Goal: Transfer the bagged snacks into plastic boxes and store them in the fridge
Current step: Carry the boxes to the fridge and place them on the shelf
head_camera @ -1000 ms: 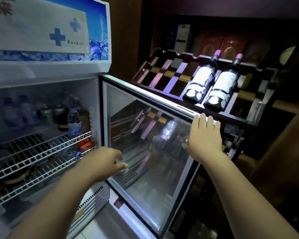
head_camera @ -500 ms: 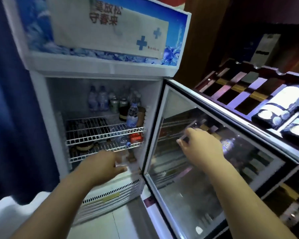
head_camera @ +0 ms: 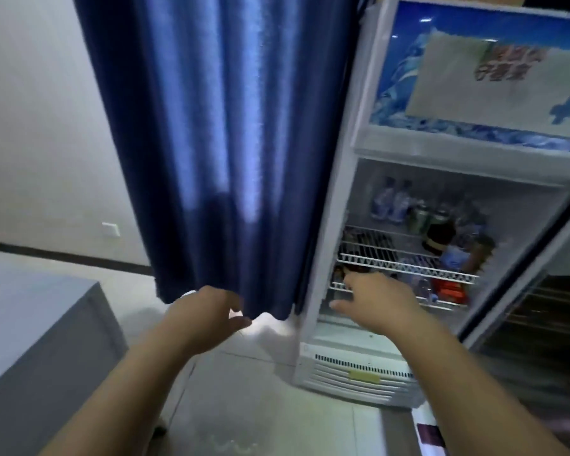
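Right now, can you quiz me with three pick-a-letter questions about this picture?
1. Where is the curtain compared with the fridge? A) on its left B) on its right C) inside it
2. What colour is the curtain? A) red B) blue C) yellow
3. The fridge door is: A) shut B) open C) missing

Answers: 1 A, it hangs beside the fridge's left wall; 2 B, its folds are dark blue; 3 B, it swings out to the right, leaving the shelves exposed.

We see only our own two arms: a bare left forearm [head_camera: 129, 390] and a bare right forearm [head_camera: 468, 390], uncovered to the picture's lower edge, ending in a bare left hand [head_camera: 208, 315] and right hand [head_camera: 380, 302]. Finger detail is blurred.
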`<action>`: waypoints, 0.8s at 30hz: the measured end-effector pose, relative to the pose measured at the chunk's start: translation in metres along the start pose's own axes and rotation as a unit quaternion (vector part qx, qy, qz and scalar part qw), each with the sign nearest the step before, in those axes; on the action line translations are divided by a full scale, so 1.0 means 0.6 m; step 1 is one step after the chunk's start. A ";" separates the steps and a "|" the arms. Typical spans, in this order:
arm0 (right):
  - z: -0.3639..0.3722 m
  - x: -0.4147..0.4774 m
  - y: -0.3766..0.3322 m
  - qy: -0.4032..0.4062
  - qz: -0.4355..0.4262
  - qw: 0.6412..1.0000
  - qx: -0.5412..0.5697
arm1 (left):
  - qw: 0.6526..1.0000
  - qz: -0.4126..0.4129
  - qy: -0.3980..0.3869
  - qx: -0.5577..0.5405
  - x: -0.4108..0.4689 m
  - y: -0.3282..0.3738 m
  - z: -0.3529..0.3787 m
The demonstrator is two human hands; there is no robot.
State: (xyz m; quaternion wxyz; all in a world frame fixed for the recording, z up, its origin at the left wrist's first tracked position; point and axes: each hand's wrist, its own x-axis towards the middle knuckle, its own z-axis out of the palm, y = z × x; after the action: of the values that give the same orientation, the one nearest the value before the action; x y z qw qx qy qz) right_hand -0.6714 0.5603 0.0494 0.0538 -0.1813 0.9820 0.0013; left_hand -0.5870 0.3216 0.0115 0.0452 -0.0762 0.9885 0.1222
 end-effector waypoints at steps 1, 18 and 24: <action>0.004 0.005 -0.041 -0.004 -0.022 1.000 0.001 | 1.000 -0.020 0.006 0.003 -0.022 -0.034 -0.004; 0.007 -0.020 -0.634 -0.056 -0.484 0.872 -0.038 | 0.876 -0.470 0.101 -0.035 -0.474 -0.370 -0.047; 0.026 -0.108 -0.763 -0.070 -0.611 0.786 -0.060 | 0.780 -0.605 0.127 -0.100 -0.629 -0.356 -0.009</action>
State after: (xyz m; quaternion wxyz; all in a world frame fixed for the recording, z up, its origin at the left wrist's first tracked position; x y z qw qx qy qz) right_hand -0.4464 0.1560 0.0484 0.1012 -0.7457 0.6573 0.0402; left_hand -0.1815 0.1682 0.0072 -0.0243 -0.6774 0.7183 0.1566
